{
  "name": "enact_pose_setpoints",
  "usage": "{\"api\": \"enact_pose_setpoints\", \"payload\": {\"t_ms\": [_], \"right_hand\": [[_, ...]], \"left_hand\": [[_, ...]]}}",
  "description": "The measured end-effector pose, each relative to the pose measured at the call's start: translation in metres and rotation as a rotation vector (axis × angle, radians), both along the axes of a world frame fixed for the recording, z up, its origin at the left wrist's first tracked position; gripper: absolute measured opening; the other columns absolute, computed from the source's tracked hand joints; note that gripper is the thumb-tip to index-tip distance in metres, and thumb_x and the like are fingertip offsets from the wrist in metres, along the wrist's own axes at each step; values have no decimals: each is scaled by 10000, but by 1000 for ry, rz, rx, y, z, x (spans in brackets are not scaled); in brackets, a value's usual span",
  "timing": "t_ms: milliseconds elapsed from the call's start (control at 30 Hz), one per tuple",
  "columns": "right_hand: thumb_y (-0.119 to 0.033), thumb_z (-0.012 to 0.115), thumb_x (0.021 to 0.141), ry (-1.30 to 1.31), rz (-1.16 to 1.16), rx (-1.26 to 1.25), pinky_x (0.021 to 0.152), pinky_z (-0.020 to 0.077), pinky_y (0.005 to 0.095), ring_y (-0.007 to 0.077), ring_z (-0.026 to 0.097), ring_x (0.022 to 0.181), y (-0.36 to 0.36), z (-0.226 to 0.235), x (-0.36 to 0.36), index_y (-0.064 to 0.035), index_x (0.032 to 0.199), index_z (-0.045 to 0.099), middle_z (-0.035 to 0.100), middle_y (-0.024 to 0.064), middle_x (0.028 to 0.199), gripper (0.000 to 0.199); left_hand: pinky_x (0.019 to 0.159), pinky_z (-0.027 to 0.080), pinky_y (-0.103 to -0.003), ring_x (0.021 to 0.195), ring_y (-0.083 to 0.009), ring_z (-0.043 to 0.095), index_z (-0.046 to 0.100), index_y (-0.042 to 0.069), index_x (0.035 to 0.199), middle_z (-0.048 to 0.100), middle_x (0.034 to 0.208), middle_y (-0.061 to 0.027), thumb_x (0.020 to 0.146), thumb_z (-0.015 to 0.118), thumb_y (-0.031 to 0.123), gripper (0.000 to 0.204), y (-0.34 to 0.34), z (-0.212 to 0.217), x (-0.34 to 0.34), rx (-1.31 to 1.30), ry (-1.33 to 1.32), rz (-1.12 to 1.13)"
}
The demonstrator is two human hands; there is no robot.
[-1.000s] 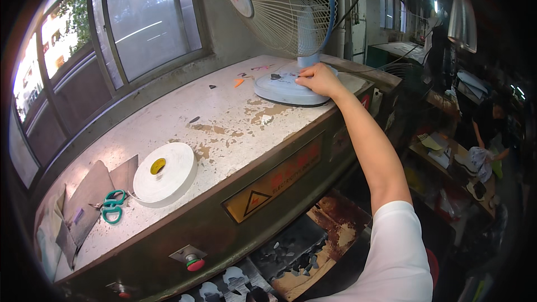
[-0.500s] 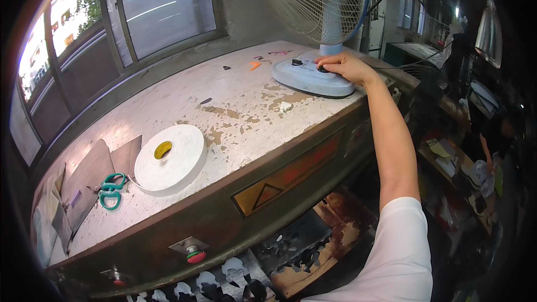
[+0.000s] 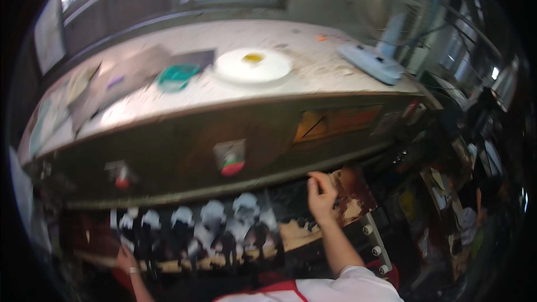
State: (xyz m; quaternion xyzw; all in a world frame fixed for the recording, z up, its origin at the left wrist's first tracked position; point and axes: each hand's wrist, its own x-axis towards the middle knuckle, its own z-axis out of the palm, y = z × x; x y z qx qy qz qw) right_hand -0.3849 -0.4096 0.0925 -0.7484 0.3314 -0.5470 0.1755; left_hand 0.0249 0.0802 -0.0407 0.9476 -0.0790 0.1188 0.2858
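Observation:
My right hand is raised over the right part of the low work surface, below the front of the machine. Its thumb and index finger stand slightly apart, and nothing shows between them. At the lower left, my left hand is at the edge of the low surface, close to a small white piece. Its fingers are blurred, so I cannot tell whether they hold that piece. Between the hands lies a row of white rounded pieces with dark shapes in front of them.
On the pale machine top lie a white tape roll, green-handled scissors and dark sheets. A fan's blue base stands at its right end. Red-and-green and red knobs stick out in front.
My right hand has left the fan's control knob and come down to the low surface. My left hand has come into view. The view has swung down and left.

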Motion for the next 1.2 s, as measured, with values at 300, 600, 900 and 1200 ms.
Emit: {"api": "enact_pose_setpoints", "payload": {"t_ms": [300, 600, 900, 1200], "right_hand": [[-215, 694, 888, 86, -162, 533, 730, 484, 283, 161, 613, 815, 134, -107, 40, 49, 1232, 573, 673, 129, 944, 450], [-148, 647, 893, 486, -512, 149, 771, 516, 335, 243, 670, 854, 206, -60, -5, 4, 1122, 670, 699, 146, 996, 276], [-302, 849, 608, 494, 510, 325, 1097, 277, 563, 509, 285, 1328, 361, -38, 274, -36, 1454, 301, 402, 337, 1353, 1042], [-213, 846, 520, 446, 495, 449, 1078, 298, 558, 501, 251, 1325, 425, -37, 280, -53, 1461, 278, 305, 334, 1378, 1111]], "left_hand": [[772, 425, -440, 726, -348, 611, 649, 75, 819, 630, 699, -173, 943, 560, 290, 264, 11, 3, -19, 99, -213, -214], [802, 416, -461, 765, -392, 548, 559, 27, 808, 554, 729, -193, 956, 535, 188, 220, 85, 32, -56, -22, 31, -608], [814, 440, -452, 902, -355, 566, 603, 26, 1194, 607, 938, -159, 909, 559, 124, 304, 39, 72, -14, -139, -109, -529], [734, 411, -401, 830, -271, 542, 652, 67, 1162, 529, 842, -83, 834, 645, 125, 334, 55, 53, -41, 47, -164, -521]]}}
